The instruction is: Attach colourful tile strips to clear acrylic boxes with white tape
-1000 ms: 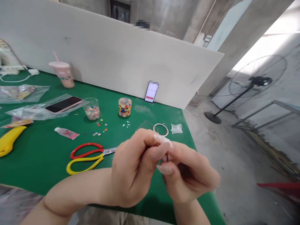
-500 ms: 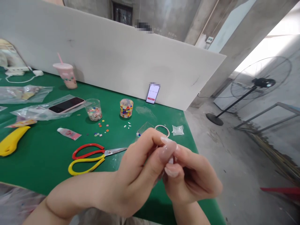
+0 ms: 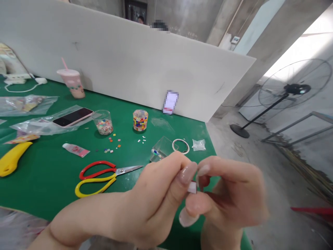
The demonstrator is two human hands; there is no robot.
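Note:
My left hand [image 3: 158, 198] and my right hand [image 3: 229, 201] meet close in front of me, over the near right corner of the green table [image 3: 47, 180]. Both pinch a tiny pale tile [image 3: 192, 187] between thumb and fingertips. The right hand is slightly smeared by motion. Just beyond the hands lie a small clear plastic box [image 3: 162, 147], a white ring [image 3: 180, 146] and a tiny clear bag [image 3: 199, 144].
Red and yellow scissors [image 3: 101, 175] lie left of the hands. Further back stand a mosaic-covered cup [image 3: 140, 120], a glass of loose tiles [image 3: 103, 122], a phone [image 3: 73, 117] on plastic bags, a small tube [image 3: 75, 150], a yellow tool [image 3: 13, 158] and a pink drink cup [image 3: 74, 83]. A floor fan [image 3: 291, 90] stands right.
Both hands dropped a little lower and nearer. The right hand turned so the small tile between the fingertips now shows. The clear box and ring behind them came into view.

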